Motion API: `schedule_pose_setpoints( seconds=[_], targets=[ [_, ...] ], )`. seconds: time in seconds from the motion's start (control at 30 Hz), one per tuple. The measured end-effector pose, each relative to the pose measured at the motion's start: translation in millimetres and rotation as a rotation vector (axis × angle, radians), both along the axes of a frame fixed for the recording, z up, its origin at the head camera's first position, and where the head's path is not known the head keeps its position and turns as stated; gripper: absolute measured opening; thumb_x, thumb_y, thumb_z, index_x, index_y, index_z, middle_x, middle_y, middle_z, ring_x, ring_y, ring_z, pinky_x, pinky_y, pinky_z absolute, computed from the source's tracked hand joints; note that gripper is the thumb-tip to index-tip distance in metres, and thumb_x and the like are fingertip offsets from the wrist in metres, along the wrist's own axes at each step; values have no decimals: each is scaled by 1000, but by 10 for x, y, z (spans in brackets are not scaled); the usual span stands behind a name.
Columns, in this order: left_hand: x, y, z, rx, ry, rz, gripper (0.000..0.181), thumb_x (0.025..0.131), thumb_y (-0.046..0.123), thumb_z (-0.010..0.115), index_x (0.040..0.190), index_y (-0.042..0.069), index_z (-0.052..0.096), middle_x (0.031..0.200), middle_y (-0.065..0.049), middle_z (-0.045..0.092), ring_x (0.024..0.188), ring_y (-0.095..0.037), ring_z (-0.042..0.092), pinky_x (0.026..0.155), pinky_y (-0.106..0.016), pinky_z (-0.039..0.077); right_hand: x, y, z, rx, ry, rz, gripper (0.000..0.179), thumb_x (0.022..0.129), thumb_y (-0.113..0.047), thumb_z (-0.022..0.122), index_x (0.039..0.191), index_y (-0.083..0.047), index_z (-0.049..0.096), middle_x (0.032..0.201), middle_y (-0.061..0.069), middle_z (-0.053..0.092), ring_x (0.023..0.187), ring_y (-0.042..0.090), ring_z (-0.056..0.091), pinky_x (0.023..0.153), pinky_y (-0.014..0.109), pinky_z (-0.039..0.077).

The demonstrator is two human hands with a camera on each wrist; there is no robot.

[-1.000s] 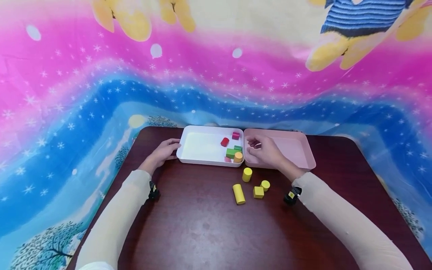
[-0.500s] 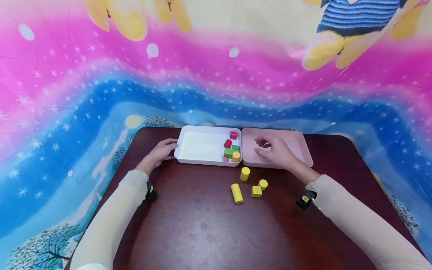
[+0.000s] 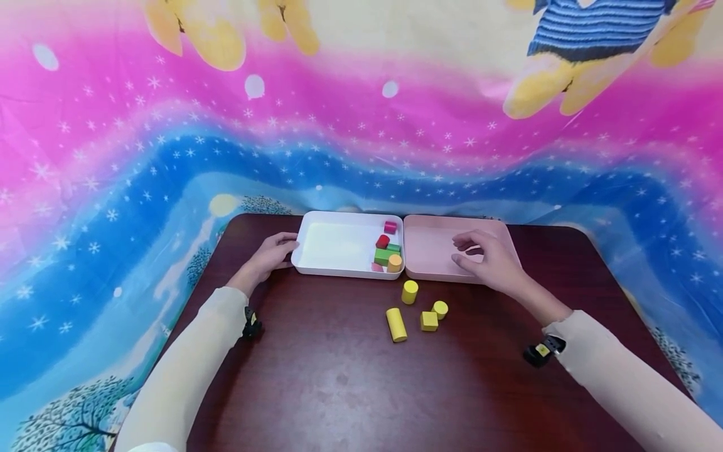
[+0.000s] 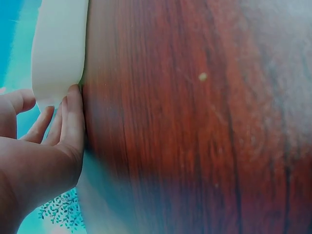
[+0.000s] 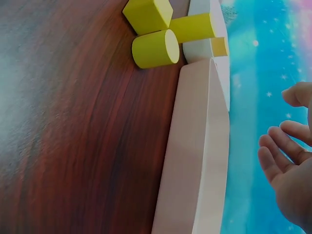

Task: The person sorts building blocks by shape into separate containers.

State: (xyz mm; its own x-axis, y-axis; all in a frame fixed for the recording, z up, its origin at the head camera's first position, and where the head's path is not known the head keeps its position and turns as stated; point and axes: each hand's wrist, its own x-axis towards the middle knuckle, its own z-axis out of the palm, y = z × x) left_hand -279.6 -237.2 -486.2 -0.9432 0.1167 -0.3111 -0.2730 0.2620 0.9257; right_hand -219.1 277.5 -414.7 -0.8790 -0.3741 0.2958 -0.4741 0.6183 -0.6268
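My left hand (image 3: 270, 254) rests against the left end of the white tray (image 3: 333, 272), fingers fairly straight; in the left wrist view the fingertips touch the tray's end wall (image 4: 58, 53). Over the right part of the pink tray (image 3: 429, 276) hovers my right hand (image 3: 490, 258), relaxed and lightly bent, with nothing between thumb and fingers. Inside the white tray, along its right side, lie a magenta block (image 3: 390, 227), a red block (image 3: 383, 241), green blocks (image 3: 383, 257), an orange cylinder (image 3: 394, 263) and a small pink block (image 3: 377, 267).
In front of the trays on the dark wooden table (image 3: 327, 376) are an upright yellow cylinder (image 3: 410, 292), a lying yellow half-round or cylindrical block (image 3: 396, 324), a yellow cube (image 3: 429, 321) and a shorter yellow cylinder (image 3: 440, 309). A patterned cloth (image 3: 361, 125) hangs behind the table.
My right hand has moved right across the pink tray, away from the white tray, its fingers spreading a little. The left hand stays at the white tray's end; the blocks keep their places.
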Motion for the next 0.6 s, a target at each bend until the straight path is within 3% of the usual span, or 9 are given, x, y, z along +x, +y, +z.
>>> schedule_pose_setpoints(
  seconds=[0.27,0.37,0.47,0.6],
  targets=[
    [31,17,70,-24,44,9,52,113,24,53,161,7,41,155,-19,49,137,-35,54,108,-52,53,189,243,21,30,-42,-96,38,102,-23,74,136,-6,66,128,13,68,113,33,67,101,59,53],
    [46,-16,133,-38,87,17,54,113,24,54,161,5,41,156,-20,49,140,-36,53,109,-53,52,233,320,11,38,-34,-117,39,102,-26,74,136,-9,66,128,12,69,113,32,67,101,38,56],
    [47,-58,197,-49,134,29,54,112,24,55,160,4,41,156,-20,49,142,-36,51,111,-54,50,277,401,4,15,-28,-132,38,102,-25,75,136,-11,66,128,12,69,113,31,68,95,14,50],
    [48,-75,265,-74,194,32,51,112,23,56,158,3,45,154,-20,51,143,-36,50,113,-54,49,336,505,-10,-27,-30,-143,38,102,-21,75,137,-10,65,129,15,69,113,32,68,92,5,47]
  ],
)
